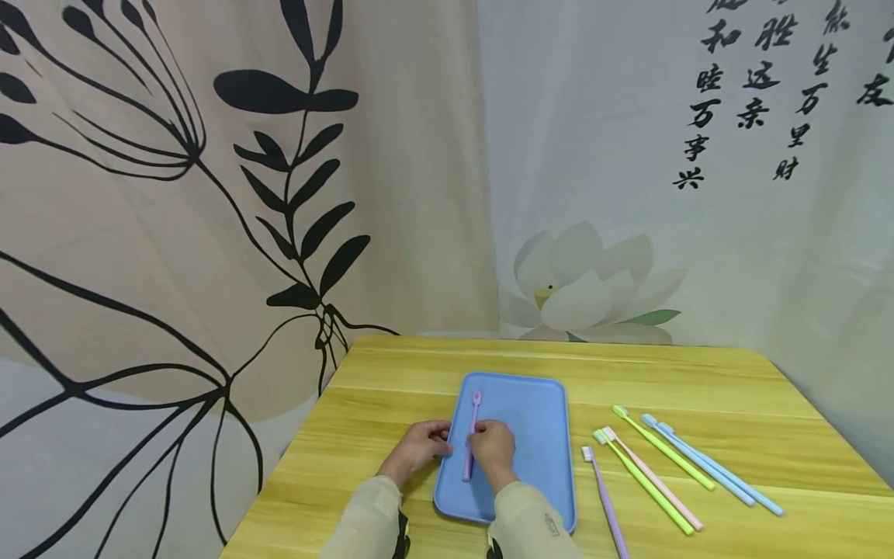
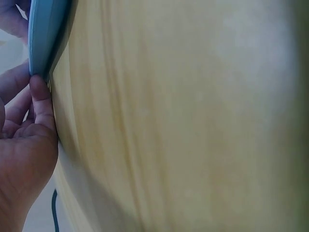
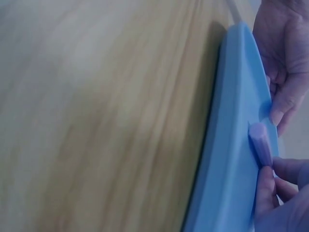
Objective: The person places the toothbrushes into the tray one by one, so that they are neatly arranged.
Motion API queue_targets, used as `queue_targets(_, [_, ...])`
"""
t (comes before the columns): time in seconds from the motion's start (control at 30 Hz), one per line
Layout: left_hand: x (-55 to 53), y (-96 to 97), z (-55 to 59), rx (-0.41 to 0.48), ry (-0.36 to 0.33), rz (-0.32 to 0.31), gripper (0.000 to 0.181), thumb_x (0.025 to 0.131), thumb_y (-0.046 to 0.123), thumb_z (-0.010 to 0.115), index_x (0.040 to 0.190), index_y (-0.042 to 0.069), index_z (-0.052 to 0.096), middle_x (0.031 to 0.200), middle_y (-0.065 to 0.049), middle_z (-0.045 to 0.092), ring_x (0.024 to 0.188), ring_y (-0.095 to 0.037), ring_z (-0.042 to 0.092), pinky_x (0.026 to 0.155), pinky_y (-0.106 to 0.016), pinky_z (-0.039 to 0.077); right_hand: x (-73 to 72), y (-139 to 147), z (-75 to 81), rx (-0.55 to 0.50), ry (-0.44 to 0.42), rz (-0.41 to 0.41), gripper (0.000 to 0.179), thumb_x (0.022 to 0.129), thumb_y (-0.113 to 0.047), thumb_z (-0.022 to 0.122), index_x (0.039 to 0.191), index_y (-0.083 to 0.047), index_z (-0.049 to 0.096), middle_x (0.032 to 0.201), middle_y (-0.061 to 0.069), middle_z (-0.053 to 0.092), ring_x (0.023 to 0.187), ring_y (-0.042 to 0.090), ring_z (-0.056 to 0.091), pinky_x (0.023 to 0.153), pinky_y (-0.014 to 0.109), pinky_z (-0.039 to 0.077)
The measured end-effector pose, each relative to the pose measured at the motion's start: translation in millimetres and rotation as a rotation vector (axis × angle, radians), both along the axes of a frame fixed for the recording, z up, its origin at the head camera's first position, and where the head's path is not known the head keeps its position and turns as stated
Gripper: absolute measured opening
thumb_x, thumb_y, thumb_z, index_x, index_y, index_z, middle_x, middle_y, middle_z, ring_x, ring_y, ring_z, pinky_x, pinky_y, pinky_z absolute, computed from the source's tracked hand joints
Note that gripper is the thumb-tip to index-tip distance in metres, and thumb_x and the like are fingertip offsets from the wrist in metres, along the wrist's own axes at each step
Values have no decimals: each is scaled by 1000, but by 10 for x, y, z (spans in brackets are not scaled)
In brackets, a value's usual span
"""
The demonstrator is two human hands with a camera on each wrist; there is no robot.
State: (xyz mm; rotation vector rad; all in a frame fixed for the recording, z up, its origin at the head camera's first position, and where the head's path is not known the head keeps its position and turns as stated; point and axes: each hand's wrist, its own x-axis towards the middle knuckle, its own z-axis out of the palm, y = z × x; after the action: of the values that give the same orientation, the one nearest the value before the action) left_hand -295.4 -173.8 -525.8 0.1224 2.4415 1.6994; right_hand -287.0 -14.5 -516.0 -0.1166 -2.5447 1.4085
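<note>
A blue tray (image 1: 538,450) lies on the wooden table, and a purple toothbrush (image 1: 469,458) lies lengthwise along its left side, head toward the far end. My right hand (image 1: 494,450) reaches over the tray and pinches this toothbrush at mid-handle; in the right wrist view the thumb and fingers close on the purple handle (image 3: 260,140). My left hand (image 1: 421,446) grips the tray's left rim, its thumb and fingertips on the edge in the left wrist view, where the tray's side (image 2: 46,38) shows.
Right of the tray lie several loose toothbrushes: a purple one (image 1: 606,505), a pink one (image 1: 656,481), two green ones (image 1: 663,446) and two blue ones (image 1: 726,470). A patterned curtain (image 1: 419,194) hangs behind the table (image 1: 628,365).
</note>
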Motion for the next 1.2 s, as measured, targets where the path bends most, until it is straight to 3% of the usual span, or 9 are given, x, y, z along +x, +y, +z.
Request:
queue_targets(0.43, [-10, 45, -12, -9, -16, 1, 48, 85, -7, 68, 131, -10, 56, 103, -11, 62, 90, -19, 57, 79, -34, 53, -40, 108, -41, -6, -30, 23, 19, 76, -2, 76, 94, 4, 76, 87, 12, 72, 83, 28, 66, 75, 41, 54])
queue_targets(0.73, [-36, 106, -34, -12, -4, -11, 48, 84, -6, 69, 130, -10, 58, 103, -10, 62, 91, -19, 58, 79, -33, 53, -72, 322, 14, -32, -53, 41, 29, 81, -5, 74, 107, 8, 72, 96, 18, 71, 92, 33, 66, 80, 44, 54])
queue_targets(1.07, [-18, 63, -43, -33, 3, -1, 50, 84, -5, 70, 132, -9, 57, 105, -10, 61, 94, -21, 57, 84, -36, 52, -170, 544, 179, -152, -58, 144, 36, 89, -6, 70, 121, 10, 64, 89, 12, 69, 68, 16, 64, 63, 32, 54])
queue_targets(1.2, [18, 23, -8, -43, 23, -4, 49, 84, -5, 69, 132, -10, 57, 105, -11, 61, 95, -22, 56, 85, -37, 51, -233, 661, 218, -191, -84, 163, 37, 91, -7, 68, 123, 10, 63, 93, 12, 69, 73, 22, 67, 66, 32, 56])
